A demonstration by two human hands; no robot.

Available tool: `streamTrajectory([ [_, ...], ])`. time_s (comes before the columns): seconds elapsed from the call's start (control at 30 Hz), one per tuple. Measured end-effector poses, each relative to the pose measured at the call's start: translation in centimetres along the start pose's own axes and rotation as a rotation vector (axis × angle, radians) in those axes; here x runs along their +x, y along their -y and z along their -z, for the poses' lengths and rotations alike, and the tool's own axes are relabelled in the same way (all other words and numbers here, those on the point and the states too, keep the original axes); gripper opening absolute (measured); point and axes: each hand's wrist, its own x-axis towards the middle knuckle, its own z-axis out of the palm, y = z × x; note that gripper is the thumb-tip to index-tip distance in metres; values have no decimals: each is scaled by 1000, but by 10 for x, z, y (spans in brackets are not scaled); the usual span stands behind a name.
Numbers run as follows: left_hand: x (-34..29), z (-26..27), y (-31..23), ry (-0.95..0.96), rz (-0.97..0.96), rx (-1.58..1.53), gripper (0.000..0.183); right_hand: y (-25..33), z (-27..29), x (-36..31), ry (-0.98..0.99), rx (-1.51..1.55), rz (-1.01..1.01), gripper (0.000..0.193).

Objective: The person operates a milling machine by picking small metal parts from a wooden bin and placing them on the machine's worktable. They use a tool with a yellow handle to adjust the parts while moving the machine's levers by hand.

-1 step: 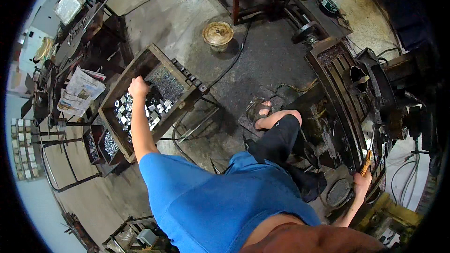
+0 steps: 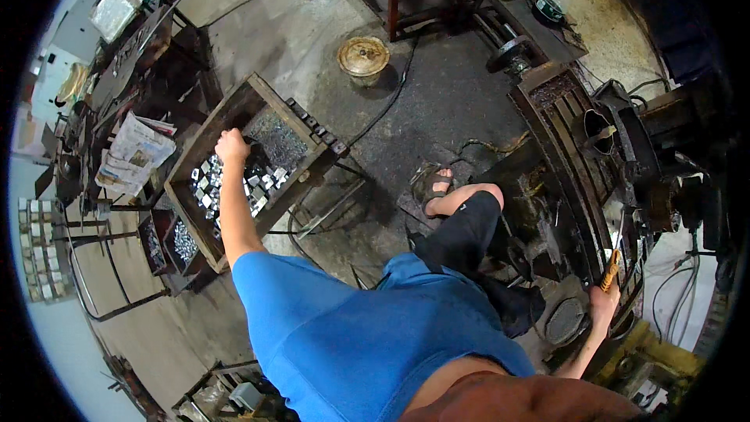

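Observation:
My left hand [image 2: 232, 147] is closed above a wooden tray [image 2: 181, 180] to the left. Its fingers curl downward, and I cannot make out what is in them; a dark patch shows just beside them. Under and around the hand lie many small shiny metal blocks [image 2: 256, 187], heaped in the near part of the tray. Grey metal chips [image 2: 281, 141] cover the far part. At the lower right, my right hand [image 2: 603, 303] is wrapped round an orange-handled tool [image 2: 612, 270]. The tool points up toward the machine [image 2: 576, 180], its far end hard to make out.
Small dark blocks [image 2: 316, 126] line the tray's right rim. Bins of metal pieces [image 2: 184, 242] sit left of it, below a newspaper [image 2: 137, 152]. A lidded bucket [image 2: 363, 59] stands ahead on the floor, near a dark cable [image 2: 391, 101]. My sandalled foot [image 2: 433, 186] rests beside the machine.

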Motion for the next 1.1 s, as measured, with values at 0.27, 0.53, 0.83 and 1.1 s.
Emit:
streamTrajectory([
  [0.27, 16, -26, -8, -101, -161, 189, 12, 5, -11, -2, 27, -157, 55, 14],
  [0.53, 8, 18, -11, -54, 125, -25, 28, 38, -14, -20, 78, -131, 114, 22],
  [0.83, -67, 132, -147, 266, -357, -2232, 37, 153, -71, -30, 584, -234, 618, 40],
  [1.1, -188, 187, -298, 824, -726, -2289, 37, 163, -98, -37, 339, -116, 670, 25],
])
